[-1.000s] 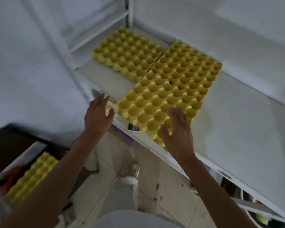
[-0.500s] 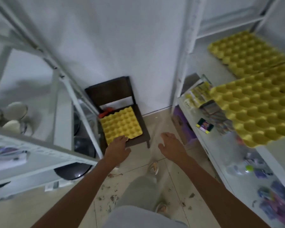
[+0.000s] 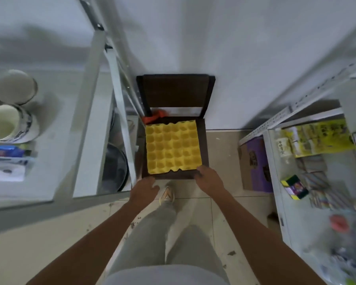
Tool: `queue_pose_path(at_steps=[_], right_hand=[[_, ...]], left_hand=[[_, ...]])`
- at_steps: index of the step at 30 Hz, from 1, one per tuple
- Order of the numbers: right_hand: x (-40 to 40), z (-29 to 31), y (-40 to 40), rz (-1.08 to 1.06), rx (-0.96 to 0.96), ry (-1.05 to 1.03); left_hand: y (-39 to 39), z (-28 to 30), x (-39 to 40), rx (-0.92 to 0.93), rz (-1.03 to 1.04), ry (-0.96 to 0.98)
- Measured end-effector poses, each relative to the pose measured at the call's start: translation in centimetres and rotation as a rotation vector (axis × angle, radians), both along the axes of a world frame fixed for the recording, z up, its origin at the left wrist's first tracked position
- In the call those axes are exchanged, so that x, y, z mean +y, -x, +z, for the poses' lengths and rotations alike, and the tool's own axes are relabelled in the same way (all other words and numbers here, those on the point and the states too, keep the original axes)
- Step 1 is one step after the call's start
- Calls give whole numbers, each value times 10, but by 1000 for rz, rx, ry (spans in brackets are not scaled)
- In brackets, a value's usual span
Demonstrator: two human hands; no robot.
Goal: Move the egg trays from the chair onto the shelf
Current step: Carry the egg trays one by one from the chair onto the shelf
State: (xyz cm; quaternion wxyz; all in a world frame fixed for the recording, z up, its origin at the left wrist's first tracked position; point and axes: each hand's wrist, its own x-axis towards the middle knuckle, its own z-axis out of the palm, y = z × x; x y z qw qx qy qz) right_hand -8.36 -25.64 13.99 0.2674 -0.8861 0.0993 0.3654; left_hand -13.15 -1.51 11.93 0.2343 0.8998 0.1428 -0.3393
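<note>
While the person stood on the tiled floor (image 3: 224, 208) facing the white wall, two metal shelf units flanked the view: a shelf (image 3: 308, 128) on the right carrying yellow packets and small boxes, and another rack (image 3: 86, 120) on the left holding two pale pots (image 3: 10, 108). Between them, against the wall, stood a dark wooden chair (image 3: 176, 93). The yellow egg tray (image 3: 173, 147) lay flat on its seat, cups upward, filling most of the seat; whether it was one tray or a stack could not be told. An orange item (image 3: 154, 118) lay at the back left of the seat, touching the tray's rear corner.

Both arms reached forward toward the chair. The right hand (image 3: 209, 178) was at the seat's front right, its grip loosely curled with fingertips touching or just beside the tray's near right corner; contact could not be told for certain. The left hand (image 3: 144, 189) hung just short of the seat's front left edge, its grip spread and holding nothing, a little apart from the tray's near left corner. A shoe (image 3: 167, 197) showed on the floor between the two hands.
</note>
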Motion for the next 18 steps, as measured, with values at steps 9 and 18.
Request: queue_pose_path(at_steps=[9, 18], right_hand=[[-17, -117, -109, -306, 65, 149], [-12, -236, -172, -261, -3, 127]], left_hand=[[-101, -112, 6, 147, 342, 66], [-159, -211, 24, 31, 467, -37]])
